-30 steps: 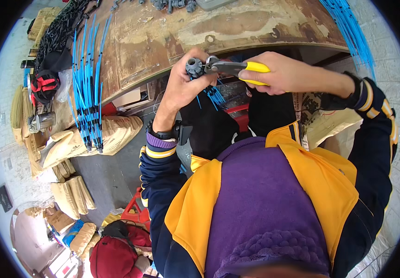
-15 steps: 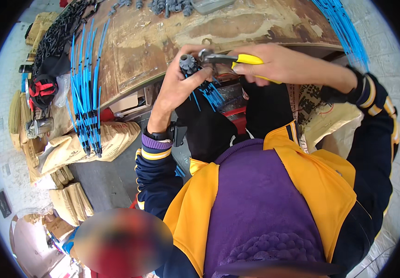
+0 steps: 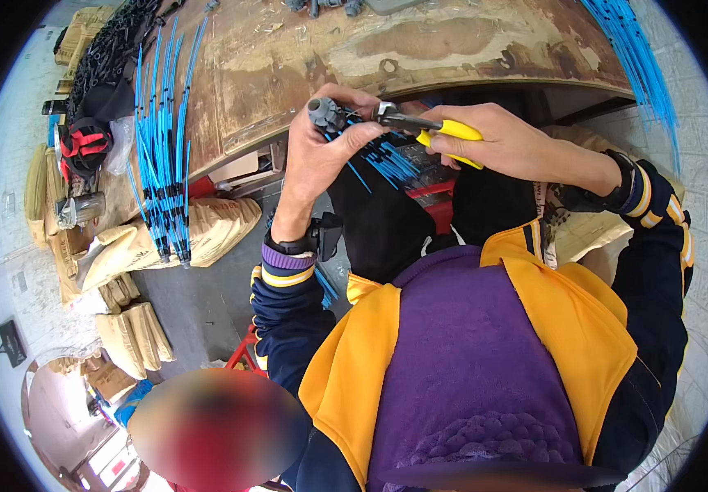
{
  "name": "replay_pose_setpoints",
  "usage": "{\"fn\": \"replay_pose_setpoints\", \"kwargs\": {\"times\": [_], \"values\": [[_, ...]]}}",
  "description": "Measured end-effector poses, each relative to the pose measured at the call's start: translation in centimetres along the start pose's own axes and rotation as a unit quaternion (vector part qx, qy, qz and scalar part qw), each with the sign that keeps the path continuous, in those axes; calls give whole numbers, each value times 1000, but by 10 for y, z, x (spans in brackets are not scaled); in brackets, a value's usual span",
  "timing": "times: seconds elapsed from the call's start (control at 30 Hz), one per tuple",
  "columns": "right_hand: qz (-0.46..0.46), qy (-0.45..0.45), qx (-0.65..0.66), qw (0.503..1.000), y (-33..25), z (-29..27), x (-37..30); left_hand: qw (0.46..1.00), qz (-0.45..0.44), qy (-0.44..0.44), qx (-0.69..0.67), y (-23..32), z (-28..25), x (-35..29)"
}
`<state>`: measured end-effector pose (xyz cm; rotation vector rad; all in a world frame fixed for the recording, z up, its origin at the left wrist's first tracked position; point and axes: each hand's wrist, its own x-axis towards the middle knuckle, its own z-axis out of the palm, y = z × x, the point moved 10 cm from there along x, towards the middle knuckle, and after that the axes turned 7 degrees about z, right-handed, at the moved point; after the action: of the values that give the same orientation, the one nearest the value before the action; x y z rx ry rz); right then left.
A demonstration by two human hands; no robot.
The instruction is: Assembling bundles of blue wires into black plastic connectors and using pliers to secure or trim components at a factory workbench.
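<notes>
While a shiny round jar (image 3: pixel 82 211) is at the far left, a black and red bag (image 3: pixel 85 149) sits farther up, close to it. Next comes a heap of black parts (image 3: pixel 112 61), all in a tangle. Lower down, brown paper sacks (image 3: pixel 134 338) lie side by side. Then a bunch of thin blue tubes (image 3: pixel 165 139), with black bits on them, lies across the edge of the wooden table (image 3: pixel 272 74). A bigger paper sack (image 3: pixel 206 234) is near their bottom ends.

The left hand (image 3: pixel 313 148) is at the near edge of the table. Its fingers and thumb curl round a grey toothed fitting (image 3: pixel 326 116), with the round end showing. More blue tubes (image 3: pixel 391 164) stick out below this hand. Just to the right of the fitting is the head of the yellow-handled pliers (image 3: pixel 413 121). I cannot tell if the jaws bite on anything. The right hand (image 3: pixel 497 143) has its fingers wrapped around the yellow handles. At the far right, another bunch of blue tubes (image 3: pixel 629 66) hangs over the table edge
</notes>
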<state>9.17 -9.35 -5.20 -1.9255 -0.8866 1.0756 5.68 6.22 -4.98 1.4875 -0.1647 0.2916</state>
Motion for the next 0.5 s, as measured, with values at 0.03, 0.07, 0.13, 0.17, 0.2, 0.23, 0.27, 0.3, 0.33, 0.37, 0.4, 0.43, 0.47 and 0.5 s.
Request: {"fn": "replay_pose_setpoints", "kwargs": {"times": [0.03,0.07,0.13,0.17,0.2,0.23,0.27,0.3,0.33,0.37,0.4,0.43,0.47,0.5], "values": [[-12,-5,-16,1000,-1,1,1,1000,4,-10,13,0,1,0],[-12,-5,-13,1000,-1,1,2,1000,2,-11,13,0,1,1],[-42,31,-96,994,-10,-5,2,999,-12,-29,11,0,6,3],[-56,49,-137,988,-14,-7,1,999,-19,-38,10,-1,9,4],[-57,48,-137,988,-13,-8,1,999,-20,-38,10,-1,8,4],[-73,52,-139,986,-15,-9,1,999,-20,-45,12,-2,8,4],[-88,56,-141,984,-18,-10,0,998,-20,-51,14,-2,8,4],[-104,59,-143,982,-21,-10,-2,998,-20,-58,16,-2,8,4],[-104,59,-144,982,-21,-10,-2,998,-20,-57,16,-1,9,4],[-109,63,-145,981,-21,-10,-2,997,-32,-63,7,-1,12,3],[-114,67,-147,980,-22,-11,-3,997,-44,-69,-2,-1,15,2],[-119,72,-149,979,-23,-11,-4,996,-56,-75,-11,-2,18,1],[-118,72,-149,979,-23,-12,-4,995,-57,-76,-12,-2,18,1],[-131,84,-185,970,-28,-14,-6,996,-54,-78,-5,-2,18,2]]}}
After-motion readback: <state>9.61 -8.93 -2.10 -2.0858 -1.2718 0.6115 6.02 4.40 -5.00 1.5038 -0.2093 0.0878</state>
